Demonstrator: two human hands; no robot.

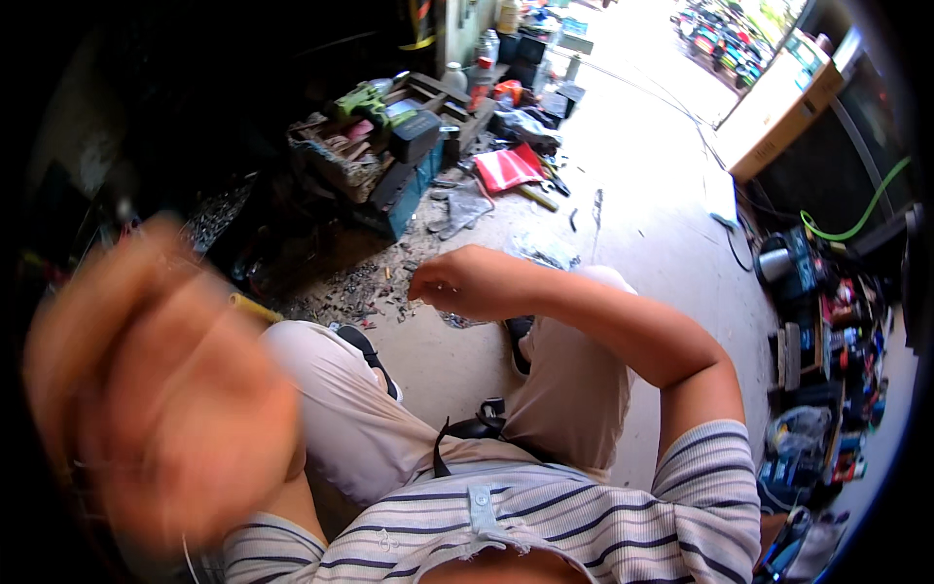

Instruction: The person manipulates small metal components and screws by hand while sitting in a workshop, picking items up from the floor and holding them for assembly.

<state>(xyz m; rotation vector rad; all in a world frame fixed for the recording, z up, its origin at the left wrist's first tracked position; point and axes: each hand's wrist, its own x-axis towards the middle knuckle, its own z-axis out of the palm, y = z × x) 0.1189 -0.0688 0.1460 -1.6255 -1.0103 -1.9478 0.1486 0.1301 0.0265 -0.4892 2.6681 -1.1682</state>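
Observation:
My left hand (pixel 185 389) is raised close to the camera at the left. Motion smears it, so its fingers cannot be made out. My right hand (pixel 462 280) hangs in front of my knees with its fingers curled together and pointing left. Whatever it may hold is hidden or too small to name. Below and beyond it, small dark scraps (pixel 345 287) are strewn over the concrete floor (pixel 642 195). A yellow bar-like piece (pixel 255 308) lies beside my left knee, partly behind the blurred hand.
Ahead stands a cluttered teal toolbox (pixel 413 185) with a green tool (pixel 362 101) above it. A red packet (pixel 509 167) lies nearby. Bottles and cans (pixel 484 58) stand farther back. To the right are a long cardboard box (pixel 786 122), a green cable (pixel 866 219) and crowded shelves (pixel 827 360).

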